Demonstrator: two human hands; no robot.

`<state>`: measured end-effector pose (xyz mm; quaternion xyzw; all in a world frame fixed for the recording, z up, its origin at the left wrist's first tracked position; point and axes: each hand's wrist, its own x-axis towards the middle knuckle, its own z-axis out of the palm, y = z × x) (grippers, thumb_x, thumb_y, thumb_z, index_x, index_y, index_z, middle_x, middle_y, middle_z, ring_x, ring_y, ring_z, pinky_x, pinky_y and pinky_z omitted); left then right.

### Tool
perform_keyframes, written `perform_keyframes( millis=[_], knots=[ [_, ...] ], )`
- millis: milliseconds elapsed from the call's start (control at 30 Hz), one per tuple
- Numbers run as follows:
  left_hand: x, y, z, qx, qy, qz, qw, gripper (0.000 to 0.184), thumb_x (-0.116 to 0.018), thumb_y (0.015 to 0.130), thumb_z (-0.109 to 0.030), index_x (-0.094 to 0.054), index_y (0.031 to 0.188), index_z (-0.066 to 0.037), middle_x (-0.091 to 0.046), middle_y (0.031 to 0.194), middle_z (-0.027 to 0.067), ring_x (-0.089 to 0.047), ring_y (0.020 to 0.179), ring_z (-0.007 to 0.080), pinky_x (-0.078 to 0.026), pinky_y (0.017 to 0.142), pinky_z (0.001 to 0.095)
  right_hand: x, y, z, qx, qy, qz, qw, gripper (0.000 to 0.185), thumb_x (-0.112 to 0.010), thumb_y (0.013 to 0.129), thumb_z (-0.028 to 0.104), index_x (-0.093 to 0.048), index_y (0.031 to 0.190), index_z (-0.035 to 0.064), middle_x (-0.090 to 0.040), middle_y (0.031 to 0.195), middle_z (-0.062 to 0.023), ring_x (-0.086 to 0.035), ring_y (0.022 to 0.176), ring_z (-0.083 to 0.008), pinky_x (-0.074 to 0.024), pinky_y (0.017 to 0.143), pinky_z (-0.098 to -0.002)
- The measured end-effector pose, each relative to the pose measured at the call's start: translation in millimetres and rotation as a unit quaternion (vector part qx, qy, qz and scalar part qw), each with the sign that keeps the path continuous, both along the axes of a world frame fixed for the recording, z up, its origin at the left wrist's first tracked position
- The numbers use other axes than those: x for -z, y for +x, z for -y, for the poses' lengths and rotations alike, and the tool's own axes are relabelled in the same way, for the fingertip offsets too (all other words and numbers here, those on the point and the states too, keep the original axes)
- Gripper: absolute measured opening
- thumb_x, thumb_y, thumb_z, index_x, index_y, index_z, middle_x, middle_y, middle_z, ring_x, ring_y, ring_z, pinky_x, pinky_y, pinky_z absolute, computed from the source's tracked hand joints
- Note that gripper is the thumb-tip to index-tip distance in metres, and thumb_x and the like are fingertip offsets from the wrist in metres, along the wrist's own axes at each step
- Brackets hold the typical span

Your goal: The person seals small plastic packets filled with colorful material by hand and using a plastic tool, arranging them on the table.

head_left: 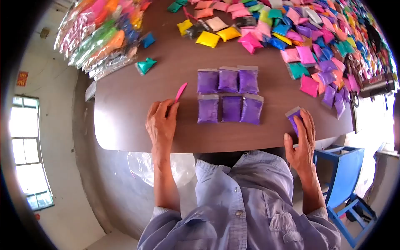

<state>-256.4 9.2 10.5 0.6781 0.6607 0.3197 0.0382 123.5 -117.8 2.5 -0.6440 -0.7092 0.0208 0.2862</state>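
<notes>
Purple packet (293, 116) partly under right hand (303, 146)

We see a brown tabletop (137, 125) with round corners. On our left, light comes in through a window (31, 152) with small panes. It sits in a pale wall (62, 166), and a little red paper (22, 78) is on that wall too. On our right stands a blue stool (348, 171).

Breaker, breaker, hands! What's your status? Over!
Left hand: gripping pink stick. Right hand: at a purple pack. Six more purple packs between hands, in two rows. Over.
</notes>
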Motion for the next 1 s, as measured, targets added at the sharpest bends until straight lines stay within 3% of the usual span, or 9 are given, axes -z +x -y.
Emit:
perform_keyframes(
  millis=[233,300,367,433,567,633,767,967,1000],
  knots=[
    [-1,-3,-11,0.05,0.016,-0.12,0.991,0.009,-0.066,0.095,-0.012,-0.071,0.098,-0.006,-0.068,0.093,0.0123,-0.066,0.085,0.0356,-0.053,0.074,0.0431,-1,13,6,-0.008,0.022,-0.007,1.0,0.048,-0.076,0.076,0.012,-0.067,0.122,0.0021,-0.055,0.139,-0.0202,-0.053,0.127,-0.0411,-0.042,0.106,-0.052],
    [0,-12,-12,0.058,0.029,-0.144,0.987,0.011,-0.063,0.098,-0.013,-0.069,0.1,-0.004,-0.068,0.091,0.0129,-0.067,0.079,0.0306,-0.053,0.07,0.0408,0,16,8,0.004,0.028,-0.017,0.999,0.049,-0.078,0.074,0.013,-0.068,0.121,0.0046,-0.056,0.137,-0.0196,-0.056,0.123,-0.0398,-0.0429,0.104,-0.0516],
    [2,-20,-11,-0.028,-0.06,0.087,0.994,0.014,-0.059,0.101,-0.015,-0.066,0.101,-0.003,-0.067,0.089,0.0102,-0.066,0.074,0.0208,-0.053,0.066,0.0348,2,19,10,-0.004,0.038,-0.021,0.999,0.05,-0.08,0.072,0.013,-0.069,0.12,0.0066,-0.057,0.136,-0.0181,-0.057,0.121,-0.0379,-0.0437,0.103,-0.0505],
    [-31,10,3,-0.043,-0.058,0.185,0.98,0.017,-0.056,0.104,-0.016,-0.064,0.102,-0.002,-0.066,0.087,0.0075,-0.063,0.072,0.0135,-0.051,0.065,0.0278,2,22,12,0.012,0.041,-0.014,0.999,0.05,-0.082,0.07,0.014,-0.07,0.118,0.0091,-0.058,0.135,-0.0168,-0.059,0.119,-0.0359,-0.0447,0.101,-0.0491],
    [-53,75,40,0.093,-0.071,0.273,0.955,0.021,-0.059,0.104,-0.021,-0.064,0.103,-0.001,-0.066,0.084,0.0063,-0.062,0.069,0.011,-0.05,0.062,0.0256,4,27,13,0.023,0.048,-0.025,0.998,0.05,-0.084,0.067,0.016,-0.071,0.115,0.0106,-0.059,0.133,-0.0157,-0.06,0.117,-0.0338,-0.0449,0.098,-0.0479],
    [-50,117,58,0.164,-0.11,0.234,0.952,0.016,-0.061,0.102,-0.017,-0.064,0.101,-0.001,-0.066,0.081,0.0062,-0.063,0.068,0.0107,-0.05,0.06,0.0269,5,28,14,0.028,0.05,-0.031,0.998,0.05,-0.085,0.065,0.017,-0.072,0.113,0.0111,-0.059,0.133,-0.0152,-0.06,0.117,-0.0332,-0.0449,0.098,-0.0478],
    [-27,192,75,0.316,-0.139,0.172,0.923,0.006,-0.067,0.096,-0.005,-0.066,0.1,-0.001,-0.069,0.081,0.0118,-0.068,0.067,0.0197,-0.053,0.06,0.0323,6,37,21,0.025,0.05,-0.039,0.998,0.05,-0.087,0.063,0.018,-0.073,0.11,0.0115,-0.061,0.127,-0.0124,-0.062,0.111,-0.0306,-0.0452,0.097,-0.0475],
    [-6,233,77,0.367,-0.096,0.089,0.921,0.015,-0.069,0.093,-0.004,-0.067,0.107,-0.002,-0.07,0.088,0.0172,-0.069,0.075,0.0374,-0.055,0.063,0.04,9,47,29,0.014,0.059,-0.057,0.997,0.05,-0.086,0.062,0.018,-0.073,0.11,0.0131,-0.061,0.123,-0.0092,-0.063,0.106,-0.0273,-0.0456,0.094,-0.046],
    [-9,237,76,0.356,-0.108,0.083,0.925,0.016,-0.071,0.091,-0.004,-0.069,0.108,-0.003,-0.071,0.087,0.0165,-0.07,0.073,0.0341,-0.055,0.062,0.0392,8,48,28,0.01,0.066,-0.061,0.996,0.05,-0.086,0.063,0.018,-0.073,0.111,0.0135,-0.061,0.123,-0.0088,-0.063,0.106,-0.027,-0.0456,0.094,-0.0455]
  ],
)
